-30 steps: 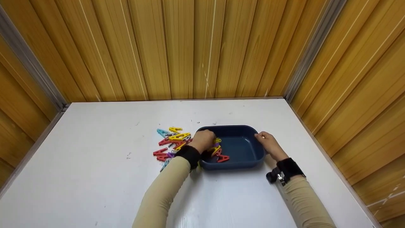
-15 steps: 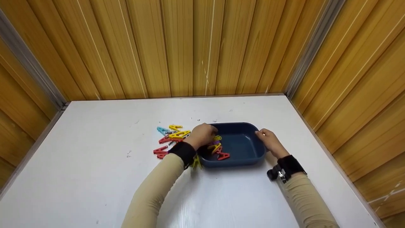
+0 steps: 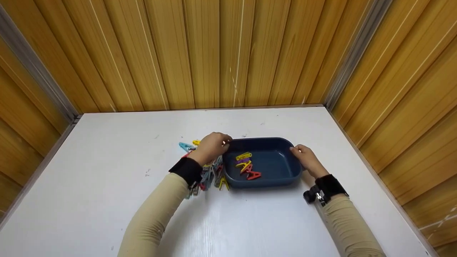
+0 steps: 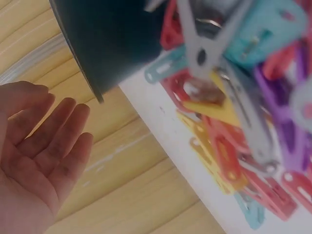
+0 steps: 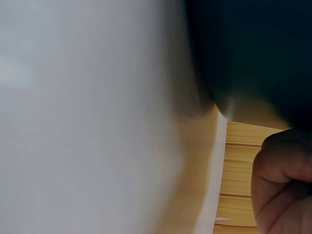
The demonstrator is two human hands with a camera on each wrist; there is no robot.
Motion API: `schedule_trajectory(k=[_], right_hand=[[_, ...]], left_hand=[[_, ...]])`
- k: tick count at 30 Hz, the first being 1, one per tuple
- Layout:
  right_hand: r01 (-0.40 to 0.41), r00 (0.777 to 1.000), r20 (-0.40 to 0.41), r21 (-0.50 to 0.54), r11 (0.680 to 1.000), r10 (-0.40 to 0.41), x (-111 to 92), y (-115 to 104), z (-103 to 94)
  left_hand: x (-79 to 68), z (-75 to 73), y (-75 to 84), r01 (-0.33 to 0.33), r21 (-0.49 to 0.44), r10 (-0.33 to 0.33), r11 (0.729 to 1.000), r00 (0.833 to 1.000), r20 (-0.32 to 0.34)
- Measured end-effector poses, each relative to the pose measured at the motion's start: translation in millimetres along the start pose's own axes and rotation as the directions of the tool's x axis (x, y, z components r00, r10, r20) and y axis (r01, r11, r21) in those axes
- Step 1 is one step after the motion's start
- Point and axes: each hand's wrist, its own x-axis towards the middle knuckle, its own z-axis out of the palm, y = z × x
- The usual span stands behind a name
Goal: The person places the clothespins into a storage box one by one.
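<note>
A dark blue rectangular basin lies on the white table. Several plastic clothespins, yellow, purple and red, lie in its left part. My right hand grips the basin's right rim, its fingers curled in the right wrist view. My left hand is at the basin's far left corner; the left wrist view shows its palm with nothing held and the fingers loosely bent. A pile of mixed clothespins lies beside the basin's left wall, partly behind my left hand and wrist in the head view.
The white table reaches back to yellow wood-patterned panels, with another panelled wall on the right. A yellow clothespin rests close to the basin's near left corner.
My left hand has moved out of the basin, left and slightly away from me, uncovering the clothespins inside. My right hand stays on the right rim.
</note>
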Motion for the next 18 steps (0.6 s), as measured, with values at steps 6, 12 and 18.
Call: schedule_trajectory(k=[6,12,18], right_hand=[[0.01,1.0,-0.006,0.001,1.0,-0.01,-1.0,-2.1,2.3],[0.004,1.0,-0.006,-0.005,1.0,-0.004,0.4,-1.2,2.6],[-0.002,1.0,-0.023,-0.039,0.999,0.001,2.5,0.4,3.4]], left_hand=[[-20.5,-8.9,-18.1,0.074,0.039,-0.076,0.996,0.997,0.03],[-41.8,-15.0,-37.3,0.134,0.038,-0.137,0.99,0.988,0.07],[-59.2,-22.2,-56.5,0.174,0.054,-0.178,0.983,0.98,0.087]])
